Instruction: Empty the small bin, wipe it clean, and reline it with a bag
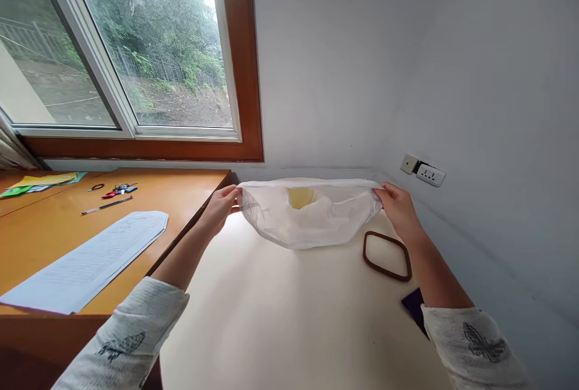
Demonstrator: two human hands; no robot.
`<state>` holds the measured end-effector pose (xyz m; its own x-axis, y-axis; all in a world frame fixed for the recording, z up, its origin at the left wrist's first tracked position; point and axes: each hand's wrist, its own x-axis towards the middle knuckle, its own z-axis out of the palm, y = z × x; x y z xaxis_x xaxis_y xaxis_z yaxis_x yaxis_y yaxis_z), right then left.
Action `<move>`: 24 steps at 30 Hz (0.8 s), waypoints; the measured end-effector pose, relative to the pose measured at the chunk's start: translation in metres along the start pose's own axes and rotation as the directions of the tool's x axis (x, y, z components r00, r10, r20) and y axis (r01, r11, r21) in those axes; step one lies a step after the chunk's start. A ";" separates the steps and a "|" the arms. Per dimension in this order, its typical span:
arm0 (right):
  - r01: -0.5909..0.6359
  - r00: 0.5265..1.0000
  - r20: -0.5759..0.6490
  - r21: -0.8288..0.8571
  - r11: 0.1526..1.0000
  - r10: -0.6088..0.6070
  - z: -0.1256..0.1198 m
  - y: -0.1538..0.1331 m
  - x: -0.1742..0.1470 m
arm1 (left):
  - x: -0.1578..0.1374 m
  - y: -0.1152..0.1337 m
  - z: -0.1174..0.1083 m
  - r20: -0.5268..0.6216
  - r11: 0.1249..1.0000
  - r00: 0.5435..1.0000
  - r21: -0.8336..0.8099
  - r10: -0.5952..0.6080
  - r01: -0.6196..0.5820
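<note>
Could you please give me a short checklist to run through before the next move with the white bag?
1. Left hand has a grip on the white bag: ok, it pinches the left end of the edge.
2. Right hand has a grip: ok, it holds the right end.
3. Edge spread out: ok, it stretches between both hands.
4. Brown frame apart from the bag: ok, it lies on the white table.
5. Papers apart from the bag: ok, they lie on the wooden desk.
6. What the yellow patch is: cannot tell.
</note>
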<state>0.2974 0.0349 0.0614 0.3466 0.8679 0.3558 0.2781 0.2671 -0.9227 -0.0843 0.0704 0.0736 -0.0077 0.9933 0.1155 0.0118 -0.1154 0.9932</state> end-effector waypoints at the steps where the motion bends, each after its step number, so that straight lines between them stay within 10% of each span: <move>1: 0.005 1.000 -0.003 -0.009 1.000 -0.005 -0.002 -0.004 0.000 | 0.000 0.003 -0.002 -0.018 1.000 1.000 0.015 0.012 -0.011; 17: 0.073 0.984 -0.173 0.169 0.983 -0.043 -0.013 -0.030 -0.007 | 0.001 0.015 -0.018 -0.256 0.971 0.960 -0.178 0.112 -0.161; 24: 0.183 0.979 -0.170 0.476 0.860 -0.114 -0.013 -0.048 -0.015 | -0.014 0.036 -0.014 -0.140 0.888 0.980 -0.417 0.145 -0.191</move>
<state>0.2898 0.0034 0.1025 0.4599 0.7481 0.4785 -0.1239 0.5876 -0.7996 -0.0979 0.0521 0.1081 -0.1454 0.9550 0.2586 -0.4054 -0.2959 0.8649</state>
